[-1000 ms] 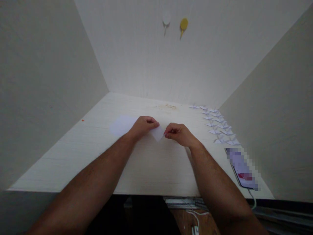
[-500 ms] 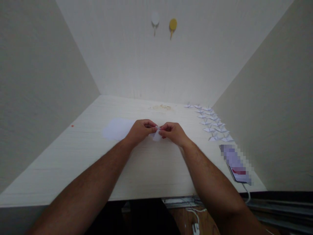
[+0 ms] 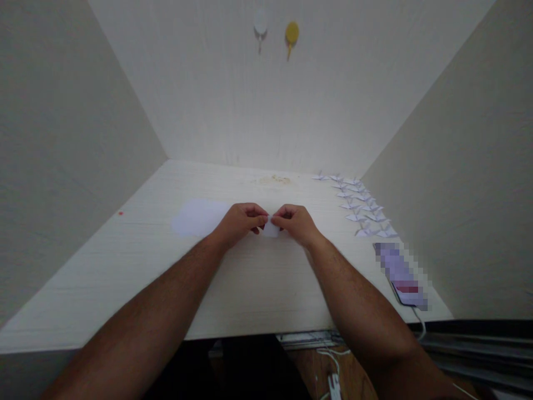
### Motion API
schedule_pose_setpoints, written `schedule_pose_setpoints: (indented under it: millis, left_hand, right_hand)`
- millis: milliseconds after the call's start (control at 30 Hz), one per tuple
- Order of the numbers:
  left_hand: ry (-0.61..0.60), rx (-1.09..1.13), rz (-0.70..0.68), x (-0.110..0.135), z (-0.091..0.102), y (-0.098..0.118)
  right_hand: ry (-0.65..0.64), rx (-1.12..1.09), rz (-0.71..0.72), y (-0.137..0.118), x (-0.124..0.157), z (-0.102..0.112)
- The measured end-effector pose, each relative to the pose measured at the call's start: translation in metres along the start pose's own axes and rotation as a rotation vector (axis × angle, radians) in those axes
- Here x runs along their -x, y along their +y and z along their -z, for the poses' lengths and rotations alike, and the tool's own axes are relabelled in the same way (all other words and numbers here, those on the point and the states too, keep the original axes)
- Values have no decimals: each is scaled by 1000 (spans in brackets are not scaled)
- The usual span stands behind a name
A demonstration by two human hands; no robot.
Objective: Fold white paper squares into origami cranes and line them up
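A small piece of white paper is held between my two hands over the middle of the table. My left hand pinches its upper left edge between thumb and fingers. On the other side my right hand pinches the upper right edge, with its fingertips close to those of the left. The paper's lower part hangs in view below the fingers; its folds are too small to make out. White paper sheets lie flat beside my left wrist, partly covered by it.
Several folded white paper cranes stand in rows at the back right of the table. In front of them lies a phone with a white cable. Walls enclose the back and sides. Two round hooks are on the back wall.
The small paper has turned between my fingers, so its lower part now faces me as a wider, squarer piece. My hands stay in nearly the same place. The view has tilted slightly.
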State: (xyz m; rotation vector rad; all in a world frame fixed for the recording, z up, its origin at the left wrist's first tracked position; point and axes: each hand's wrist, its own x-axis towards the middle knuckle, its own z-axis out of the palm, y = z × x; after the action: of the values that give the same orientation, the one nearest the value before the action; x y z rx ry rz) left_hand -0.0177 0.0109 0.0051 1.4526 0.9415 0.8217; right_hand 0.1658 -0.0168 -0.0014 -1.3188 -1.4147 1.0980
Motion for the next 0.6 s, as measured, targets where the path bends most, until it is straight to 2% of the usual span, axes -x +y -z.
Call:
schedule_pose_setpoints:
  millis: [600]
  left_hand:
    - [4, 48, 45, 2, -3, 3]
  right_hand:
    - [41, 83, 23, -3, 2, -1]
